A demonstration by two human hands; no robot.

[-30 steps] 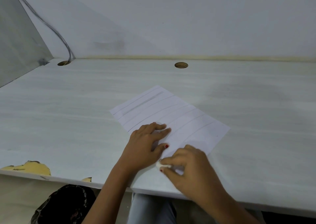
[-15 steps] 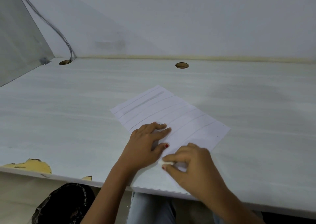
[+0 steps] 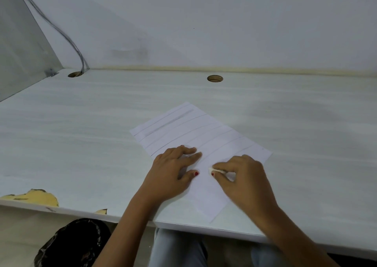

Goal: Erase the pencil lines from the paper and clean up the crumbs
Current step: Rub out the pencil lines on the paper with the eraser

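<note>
Shifted: right hand point(image 3: 244, 177) with eraser point(image 3: 217, 171), now farther up and right on the sheet.
Desk point(image 3: 81, 144): pale, chipped at near edge.
Paper point(image 3: 206, 195): skewed at desk centre, pencil lines point(image 3: 169, 122) across far half.
Left hand point(image 3: 173, 171): flat, fingers spread, pressing paper.
Right hand: knuckles arched, thumb and forefinger pinching eraser against paper.

Paper point(image 3: 214, 140) and eraser point(image 3: 217, 171)
My white paper lies flat, askew, pencil lines point(image 3: 169, 122) across it; the pale eraser touches it.

paper point(image 3: 183, 130) on desk point(image 3: 81, 144)
</note>
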